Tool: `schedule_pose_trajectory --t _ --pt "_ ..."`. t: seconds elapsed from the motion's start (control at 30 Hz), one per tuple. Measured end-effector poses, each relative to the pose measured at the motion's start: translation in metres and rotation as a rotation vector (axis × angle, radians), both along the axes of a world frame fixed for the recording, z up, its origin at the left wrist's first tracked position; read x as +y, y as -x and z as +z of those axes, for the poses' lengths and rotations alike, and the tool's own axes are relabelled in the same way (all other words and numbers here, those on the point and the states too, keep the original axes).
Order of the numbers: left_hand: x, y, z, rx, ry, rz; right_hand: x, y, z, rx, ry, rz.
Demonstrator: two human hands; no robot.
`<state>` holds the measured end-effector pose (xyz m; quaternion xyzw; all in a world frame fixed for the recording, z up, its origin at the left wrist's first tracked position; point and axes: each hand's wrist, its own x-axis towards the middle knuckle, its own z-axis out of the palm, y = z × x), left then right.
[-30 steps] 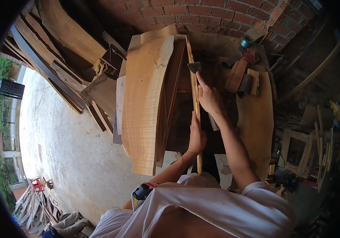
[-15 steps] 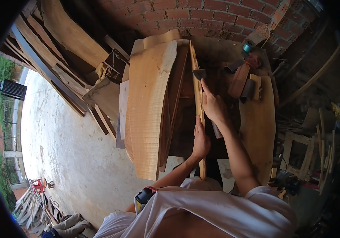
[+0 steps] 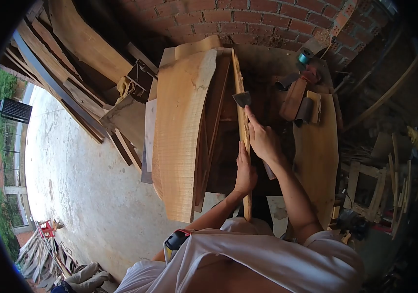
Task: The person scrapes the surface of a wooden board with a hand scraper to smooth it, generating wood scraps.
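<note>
A long wooden board [image 3: 242,128] stands on edge in front of me, its narrow rough side facing up and its near end close to my body. My left hand [image 3: 245,172] is closed around the board's near half, fingers pointing away from me. Just beyond it, my right hand [image 3: 263,141] grips a scraper [image 3: 242,99] with a wide dark blade. The index finger stretches toward the blade, which lies across the board's upper edge. Part of the handle shows below my right hand; my palm hides the rest.
Several wide planks [image 3: 179,136] are stacked left of the board. To the right lies another plank [image 3: 317,161], with a wood block [image 3: 294,99] and curled dark sandpaper [image 3: 304,110] near its far end. A brick wall [image 3: 228,19] closes off the back; more timber [image 3: 89,44] leans at left.
My right hand has drawn the scraper a short way toward me along the board's edge, and the blade has turned to show more of its face. My left hand stays nearly in place.
</note>
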<state>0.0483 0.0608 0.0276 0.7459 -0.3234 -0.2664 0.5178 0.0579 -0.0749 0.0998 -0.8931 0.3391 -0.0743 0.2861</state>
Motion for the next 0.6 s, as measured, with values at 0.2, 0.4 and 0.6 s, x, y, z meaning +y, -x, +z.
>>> schedule_pose_trajectory --t 0.2,0.4,0.6 --pt "-0.001 -0.005 -0.004 -0.053 0.051 -0.012 -0.033 -0.033 0.001 -0.038 -0.021 -0.035" --pt "-0.002 -0.007 -0.006 -0.048 0.029 0.005 -0.021 -0.021 0.007 -0.010 0.018 -0.010" --pt "0.004 -0.010 -0.011 -0.041 0.062 -0.029 -0.055 -0.057 -0.008 -0.090 -0.015 -0.061"
